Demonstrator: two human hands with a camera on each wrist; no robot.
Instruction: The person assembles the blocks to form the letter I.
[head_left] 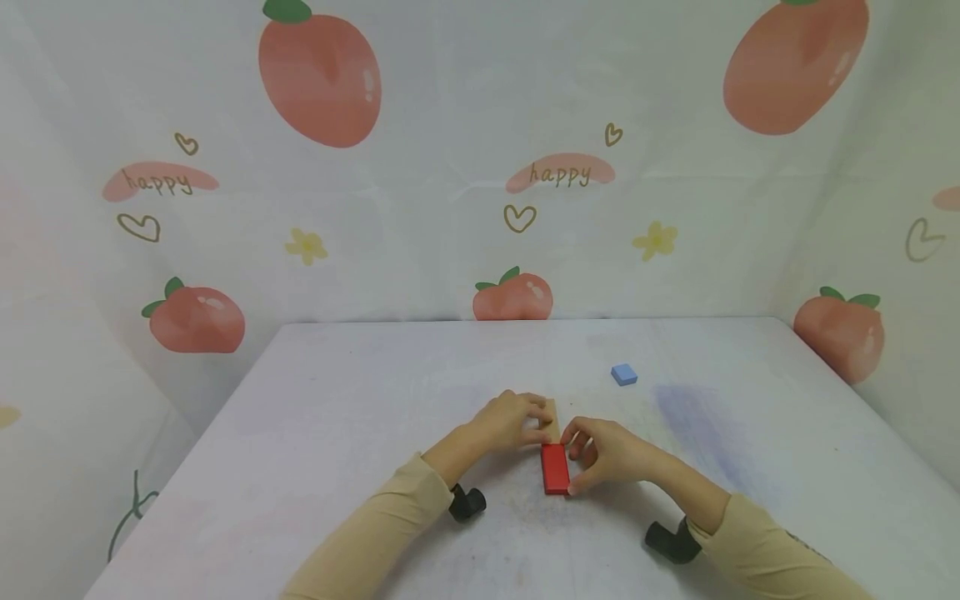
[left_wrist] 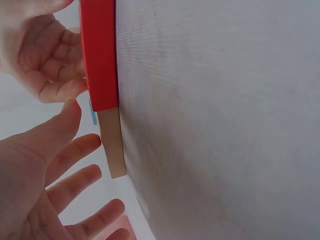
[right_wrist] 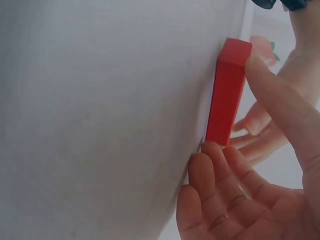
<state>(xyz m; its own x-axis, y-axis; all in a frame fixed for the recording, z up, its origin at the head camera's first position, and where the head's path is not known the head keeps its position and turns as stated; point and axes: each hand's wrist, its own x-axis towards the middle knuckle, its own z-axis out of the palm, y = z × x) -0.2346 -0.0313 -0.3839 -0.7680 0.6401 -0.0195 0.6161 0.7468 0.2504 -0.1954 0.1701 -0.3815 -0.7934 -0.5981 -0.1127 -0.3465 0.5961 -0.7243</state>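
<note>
A red block (head_left: 556, 469) lies flat on the white table (head_left: 375, 375), its far end against a plain wooden block (head_left: 553, 422), the two roughly in line. The right hand (head_left: 611, 450) holds the red block with a bent grip; the right wrist view alone shows the thumb close up at the corner of the near end, fingertips by the other end. The left hand (head_left: 513, 419) is loosely spread beside the wooden block — its left wrist view shows the fingers apart and the block's long side, which the right wrist view leaves out. Whether any left fingertip presses the wood, I cannot tell. Only the head view shows the whole blue block (head_left: 624, 374), well apart toward the back — the left wrist view gives just a blue sliver.
</note>
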